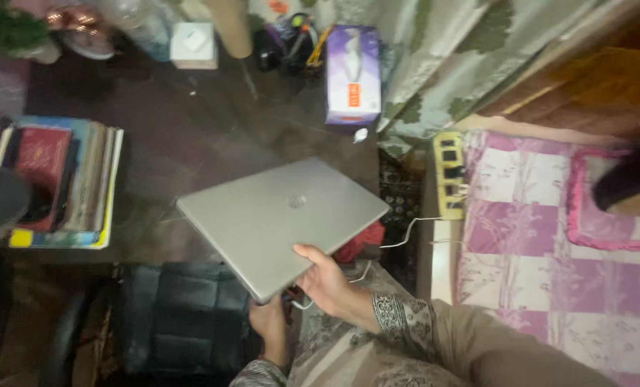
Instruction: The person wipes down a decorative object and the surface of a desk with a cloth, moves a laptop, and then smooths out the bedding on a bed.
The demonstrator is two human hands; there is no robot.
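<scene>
Over the dark counter (191,136), near picture centre: a closed silver laptop (280,222), lid up, tilted, raised a little above the surface. Right hand (327,279) at about 5 o'clock from the laptop's middle, grip closed on the near edge, thumb lying on top of the lid, other fingers hidden beneath. Left hand (269,322) at 6 o'clock, under the lowest corner, touching it from below; grip only partly seen, so cannot tell how far closed. At 9 o'clock, a stack of books (58,186) with a red cover on top, well apart from the laptop. At 12 o'clock, a purple and white box (352,72) standing upright near the patterned curtain (463,64). At 3 o'clock, a yellowish power strip (450,175) with a white cable (406,233) running toward the laptop. Beyond it, a pink and white checked cloth (549,272). Below the laptop, at 7 o'clock, a black padded seat (180,315).
</scene>
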